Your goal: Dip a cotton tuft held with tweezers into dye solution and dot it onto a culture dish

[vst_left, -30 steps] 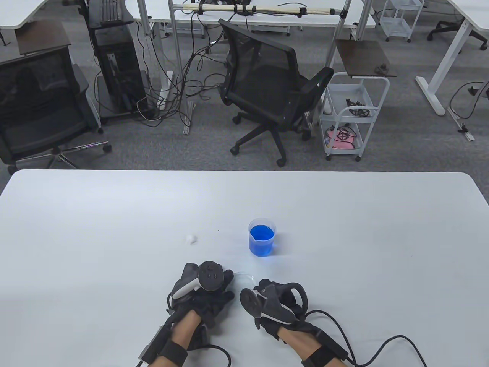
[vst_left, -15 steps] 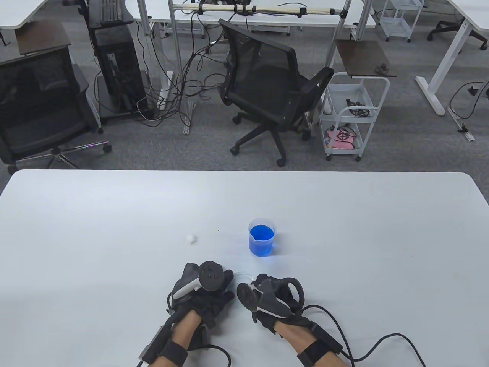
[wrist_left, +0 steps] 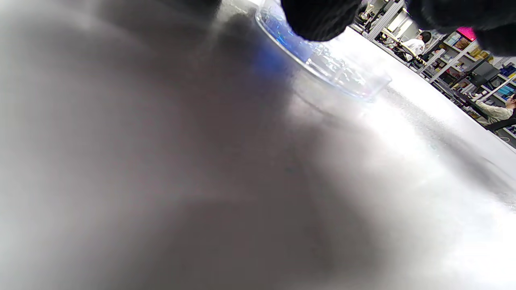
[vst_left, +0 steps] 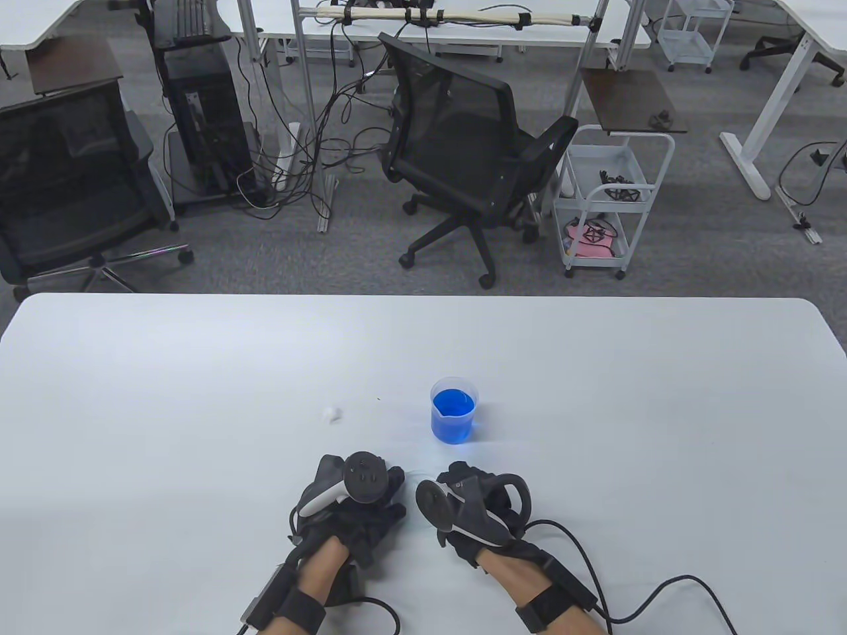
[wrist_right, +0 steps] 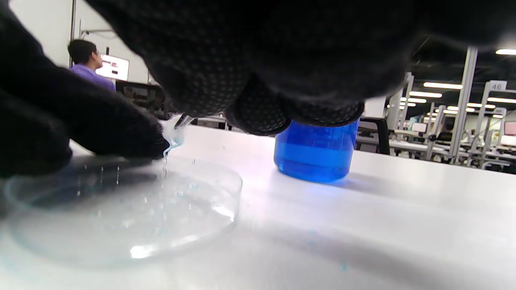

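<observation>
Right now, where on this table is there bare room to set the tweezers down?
Bare tabletop lies right of the beaker of blue dye, and more far left of the loose cotton tuft. It is crowded at the near edge: left hand, right hand and culture dish sit close together.

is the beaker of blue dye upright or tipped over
Upright: the beaker stands on its base on the table, its blue liquid level.

The culture dish (wrist_right: pixel 121 209) sits on the surface (vst_left: pixel 595 410) between both hands; the beaker (vst_left: pixel 454 410) stands beyond the right hand (vst_left: pixel 480 512), the loose cotton tuft (vst_left: pixel 331 414) beyond the left hand (vst_left: pixel 354 506).
</observation>
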### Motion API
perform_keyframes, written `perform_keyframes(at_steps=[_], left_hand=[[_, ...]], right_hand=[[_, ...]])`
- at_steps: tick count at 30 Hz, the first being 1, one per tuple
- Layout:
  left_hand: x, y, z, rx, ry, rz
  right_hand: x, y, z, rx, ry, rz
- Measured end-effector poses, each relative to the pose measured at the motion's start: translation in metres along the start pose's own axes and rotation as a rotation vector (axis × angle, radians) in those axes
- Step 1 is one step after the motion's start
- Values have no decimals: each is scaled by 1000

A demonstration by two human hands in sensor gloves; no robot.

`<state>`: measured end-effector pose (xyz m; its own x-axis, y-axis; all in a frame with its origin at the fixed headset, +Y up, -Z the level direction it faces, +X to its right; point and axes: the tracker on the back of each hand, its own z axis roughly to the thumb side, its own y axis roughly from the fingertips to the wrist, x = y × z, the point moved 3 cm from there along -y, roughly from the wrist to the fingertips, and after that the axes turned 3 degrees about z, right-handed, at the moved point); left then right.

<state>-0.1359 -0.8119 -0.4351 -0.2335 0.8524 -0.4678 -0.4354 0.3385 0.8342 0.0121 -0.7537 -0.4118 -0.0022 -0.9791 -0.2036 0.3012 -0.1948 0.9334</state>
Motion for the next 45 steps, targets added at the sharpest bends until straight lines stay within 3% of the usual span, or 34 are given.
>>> perform_keyframes(at_steps=[10,19,31,40,45], left_hand=[[0,0,0,1,1,-2],[0,0,0,3,1,-4],[1,0,0,4,-3,-7],[1,-1,0,8,-11,-11],[1,-1,1,10,-12,-11]], right_hand=[[16,-2,6,-15,40,37],[-8,-1,-13,41,-8,-40],[20,-3,-3,12,49,42],[-8,3,-23,70,-1,-34],[1,8,-22,58,16,-5]])
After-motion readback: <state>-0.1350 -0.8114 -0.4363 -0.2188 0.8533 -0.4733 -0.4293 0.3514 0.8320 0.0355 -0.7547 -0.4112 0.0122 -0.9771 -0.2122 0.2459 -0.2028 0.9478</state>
